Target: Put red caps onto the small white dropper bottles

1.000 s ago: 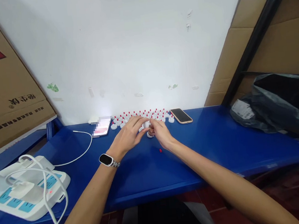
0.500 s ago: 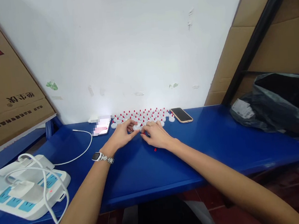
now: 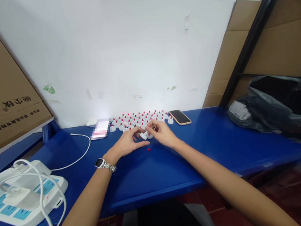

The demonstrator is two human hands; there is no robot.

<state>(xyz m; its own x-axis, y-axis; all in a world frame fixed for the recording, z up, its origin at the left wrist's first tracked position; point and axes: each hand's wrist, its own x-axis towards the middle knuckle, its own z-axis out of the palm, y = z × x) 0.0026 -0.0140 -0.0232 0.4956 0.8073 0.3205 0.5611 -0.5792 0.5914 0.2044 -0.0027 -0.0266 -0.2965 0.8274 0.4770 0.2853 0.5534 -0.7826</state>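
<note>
- The small white cap (image 3: 143, 135) sits pinched between the two hands, low over the blue table (image 3: 222, 145), just in front of the rows of caps; the fingers cover most of it, so its exact shape is hard to make out.
- The left hand (image 3: 127, 144) curls its fingertips onto the cap's left side, while the right hand (image 3: 162, 132) closes thumb and forefinger on its right side (both hold the same piece, as far as can be seen).
- A tiny red piece (image 3: 149, 149) lies loose on the table just below the hands, touching neither.
- The rows of white caps with red tips (image 3: 140, 118) stand along the wall behind the hands; the nearest ones are partly hidden by the fingers, and they are too small to count.
- A phone (image 3: 180, 117) lies face up just right of the rows; another phone (image 3: 100, 129) lies to their left, its screen blurred.
- A white cable (image 3: 77, 159) runs leftward toward a white power strip (image 3: 20, 200), cut off by the left edge.
- A dark plastic bag (image 3: 277, 104) rests at far right, partly out of view.
- A watch (image 3: 101, 163) is on the left wrist.
</note>
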